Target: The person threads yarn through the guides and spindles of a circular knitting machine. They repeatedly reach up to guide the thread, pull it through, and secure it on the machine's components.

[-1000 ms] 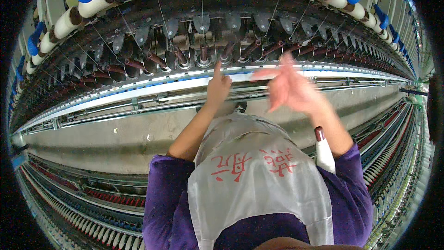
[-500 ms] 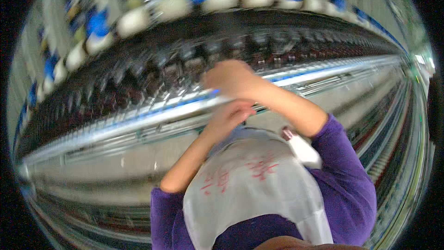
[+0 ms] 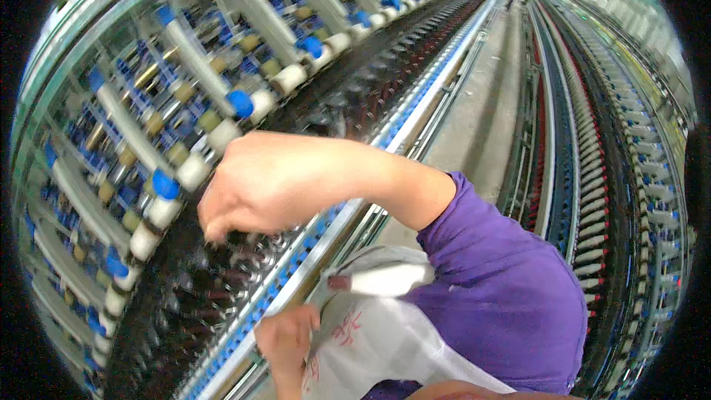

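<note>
Hovering by the spindle row point(image 3: 222, 289), right hand point(image 3: 248, 189) with curled fingers, any hold unclear

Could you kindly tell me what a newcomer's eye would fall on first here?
Most likely the right hand, large left of centre, arched over the dark spindle row, with a purple sleeve behind it. Next, perhaps, the white bobbin by the apron, and white rollers slanting up the left side.

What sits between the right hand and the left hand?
In the head view, the stretch between the right hand and left hand shows part of the dark, blurred spindle row, then the blue strip and silver rail.
</note>
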`<state>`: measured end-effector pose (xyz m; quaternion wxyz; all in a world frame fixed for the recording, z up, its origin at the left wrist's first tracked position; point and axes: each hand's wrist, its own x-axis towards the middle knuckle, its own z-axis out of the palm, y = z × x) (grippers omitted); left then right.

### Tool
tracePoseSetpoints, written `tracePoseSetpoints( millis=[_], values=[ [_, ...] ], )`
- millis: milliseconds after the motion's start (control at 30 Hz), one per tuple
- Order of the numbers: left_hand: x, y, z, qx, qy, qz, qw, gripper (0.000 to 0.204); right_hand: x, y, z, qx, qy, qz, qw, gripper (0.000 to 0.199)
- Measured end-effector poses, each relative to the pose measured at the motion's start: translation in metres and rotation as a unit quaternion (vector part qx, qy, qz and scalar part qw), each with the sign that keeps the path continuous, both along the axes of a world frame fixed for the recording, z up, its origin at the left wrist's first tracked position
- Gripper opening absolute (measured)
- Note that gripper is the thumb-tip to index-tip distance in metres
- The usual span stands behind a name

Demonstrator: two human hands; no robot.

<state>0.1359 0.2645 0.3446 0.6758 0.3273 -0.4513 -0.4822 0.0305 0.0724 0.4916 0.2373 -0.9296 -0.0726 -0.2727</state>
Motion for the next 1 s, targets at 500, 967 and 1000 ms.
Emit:
tracePoseSetpoints(
  millis=[500,967,1000],
  values=[
    [0.015,0.01,-0.006,0.022,-0.041,-0.136,0.99,0.034,0.141,-0.101,-0.06,-0.408,0.062,-0.298,0.861,0.027],
    [0.009,0.033,0.002,0.026,-0.11,-0.115,0.987,0.028,0.135,-0.091,-0.062,-0.387,0.021,-0.309,0.868,0.019],
    [0.007,0.034,0.003,0.025,-0.116,-0.116,0.986,0.028,0.135,-0.092,-0.064,-0.389,0.016,-0.33,0.86,0.016]
  ],
)
